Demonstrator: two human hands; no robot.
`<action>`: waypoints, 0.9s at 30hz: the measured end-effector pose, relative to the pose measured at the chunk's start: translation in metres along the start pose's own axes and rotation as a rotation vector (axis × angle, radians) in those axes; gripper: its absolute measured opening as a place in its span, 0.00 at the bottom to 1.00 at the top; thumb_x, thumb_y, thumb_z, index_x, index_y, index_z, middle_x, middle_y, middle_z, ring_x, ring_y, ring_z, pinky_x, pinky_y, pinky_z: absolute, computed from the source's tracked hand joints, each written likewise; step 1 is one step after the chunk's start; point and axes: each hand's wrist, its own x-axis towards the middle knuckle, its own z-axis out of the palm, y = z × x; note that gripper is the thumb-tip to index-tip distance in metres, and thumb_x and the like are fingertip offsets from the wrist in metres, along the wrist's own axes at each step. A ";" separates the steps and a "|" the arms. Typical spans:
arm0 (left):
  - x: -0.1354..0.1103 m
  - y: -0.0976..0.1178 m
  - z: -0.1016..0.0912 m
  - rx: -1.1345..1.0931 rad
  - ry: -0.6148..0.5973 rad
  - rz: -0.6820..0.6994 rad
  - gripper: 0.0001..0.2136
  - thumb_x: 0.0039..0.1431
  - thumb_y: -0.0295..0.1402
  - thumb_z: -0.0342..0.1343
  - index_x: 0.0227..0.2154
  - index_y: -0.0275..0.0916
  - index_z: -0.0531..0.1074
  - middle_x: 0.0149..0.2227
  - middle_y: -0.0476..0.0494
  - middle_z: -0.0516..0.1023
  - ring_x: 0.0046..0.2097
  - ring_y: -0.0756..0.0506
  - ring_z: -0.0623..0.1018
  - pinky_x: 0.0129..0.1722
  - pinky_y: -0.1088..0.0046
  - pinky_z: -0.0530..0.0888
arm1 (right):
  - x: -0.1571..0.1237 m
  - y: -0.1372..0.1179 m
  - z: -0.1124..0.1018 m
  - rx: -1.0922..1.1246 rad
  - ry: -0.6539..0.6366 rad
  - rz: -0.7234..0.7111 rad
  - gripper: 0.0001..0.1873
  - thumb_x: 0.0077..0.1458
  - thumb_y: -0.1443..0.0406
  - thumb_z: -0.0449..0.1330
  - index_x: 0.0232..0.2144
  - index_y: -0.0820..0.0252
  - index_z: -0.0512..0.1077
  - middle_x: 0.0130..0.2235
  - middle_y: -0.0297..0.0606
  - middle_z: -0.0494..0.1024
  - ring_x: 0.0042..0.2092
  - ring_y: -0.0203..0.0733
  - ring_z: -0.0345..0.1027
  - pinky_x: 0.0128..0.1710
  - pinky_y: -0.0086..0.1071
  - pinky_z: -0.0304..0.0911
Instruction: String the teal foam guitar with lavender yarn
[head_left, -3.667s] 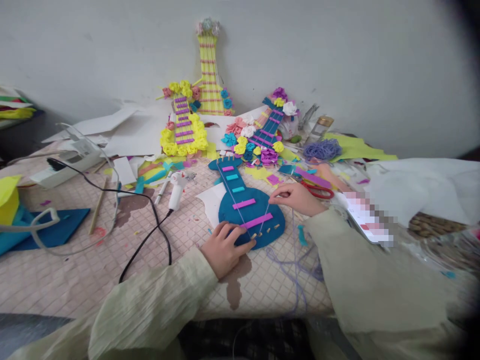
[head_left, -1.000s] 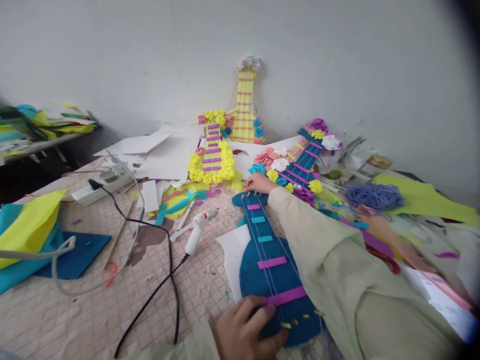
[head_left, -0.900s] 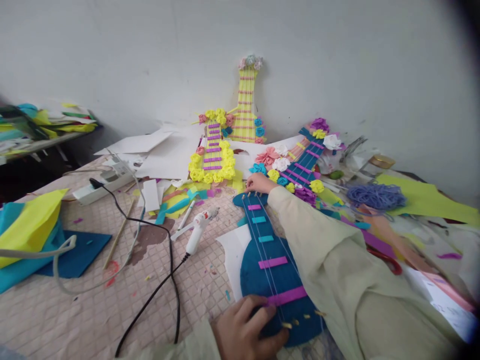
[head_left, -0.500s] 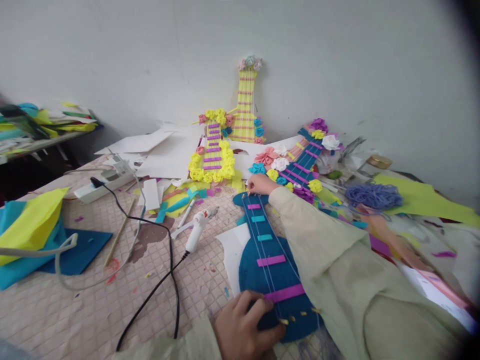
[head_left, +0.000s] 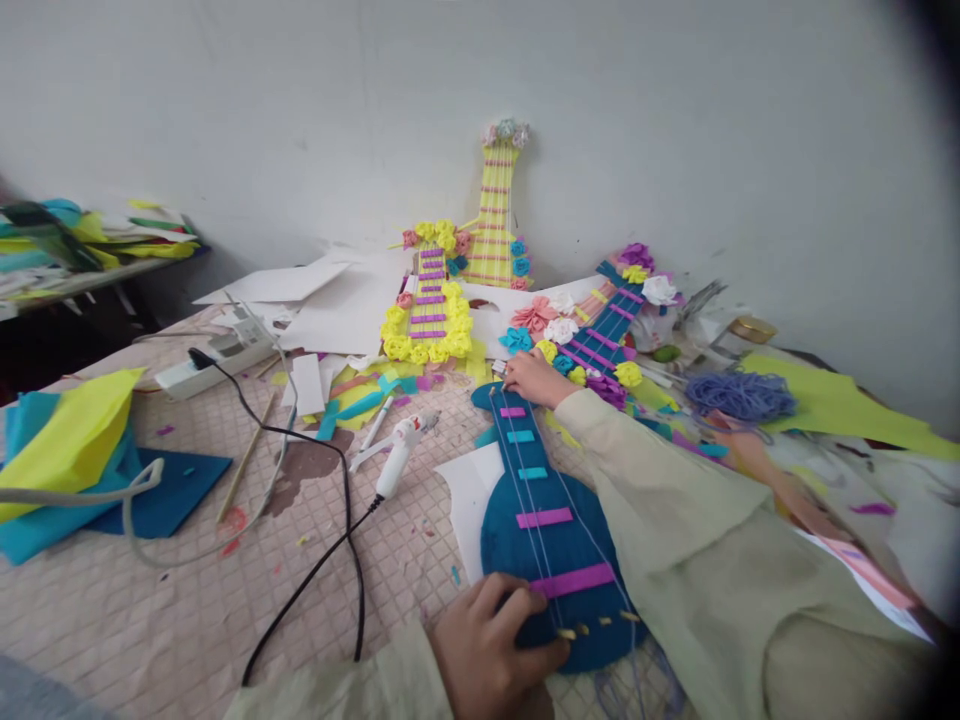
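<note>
A dark blue craft guitar point(head_left: 517, 545) lies on the table in front of me, with magenta and turquoise strips across it and pale strings running lengthwise. My left hand point(head_left: 495, 640) rests on its lower left edge, fingers bent and apart, pressing the surface. At the top of the neck, my right hand point(head_left: 536, 380) has its fingers pinched together. A loose purplish string point(head_left: 581, 508) runs from the lower right peg up to those fingers, which hide its end. Small wooden pegs point(head_left: 568, 634) line the bottom of the guitar.
A white glue gun point(head_left: 397, 455) with a black cord stands left of the guitar. Decorated paper guitars point(head_left: 429, 300) lean by the wall. Blue yarn point(head_left: 739, 395) lies at right near another person's arm point(head_left: 757, 465). A power strip point(head_left: 217, 365) sits at back left.
My right hand has shifted slightly right along the guitar's head, away from the left peg. My left hand stays on the guitar's body. The view has shifted slightly.
</note>
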 end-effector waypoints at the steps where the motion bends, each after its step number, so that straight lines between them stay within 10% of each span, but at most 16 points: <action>1: -0.001 0.001 0.004 0.007 0.035 -0.014 0.07 0.55 0.34 0.51 0.35 0.50 0.72 0.37 0.49 0.71 0.38 0.47 0.69 0.30 0.72 0.72 | -0.002 -0.001 0.000 -0.008 0.012 -0.002 0.10 0.52 0.67 0.54 0.30 0.60 0.76 0.38 0.47 0.73 0.46 0.51 0.57 0.43 0.41 0.43; 7: -0.006 0.000 0.016 0.043 0.073 -0.036 0.06 0.56 0.37 0.51 0.35 0.53 0.71 0.36 0.51 0.70 0.38 0.48 0.69 0.31 0.72 0.71 | -0.009 -0.006 0.009 -0.009 0.090 0.021 0.13 0.55 0.66 0.50 0.30 0.61 0.75 0.38 0.46 0.72 0.46 0.49 0.56 0.43 0.42 0.41; 18: 0.060 -0.021 -0.052 -0.268 -0.227 -0.095 0.11 0.58 0.30 0.44 0.39 0.44 0.70 0.39 0.50 0.74 0.40 0.48 0.71 0.40 0.69 0.70 | -0.012 -0.006 0.028 0.095 0.170 0.121 0.12 0.54 0.63 0.53 0.27 0.57 0.77 0.38 0.43 0.72 0.45 0.46 0.57 0.42 0.41 0.42; 27: 0.143 -0.113 0.020 0.295 -0.253 -0.454 0.14 0.58 0.26 0.43 0.45 0.30 0.66 0.47 0.34 0.69 0.47 0.39 0.66 0.41 0.60 0.67 | -0.014 -0.011 0.024 0.083 0.169 0.151 0.13 0.54 0.64 0.52 0.27 0.59 0.76 0.38 0.44 0.72 0.45 0.46 0.57 0.42 0.41 0.43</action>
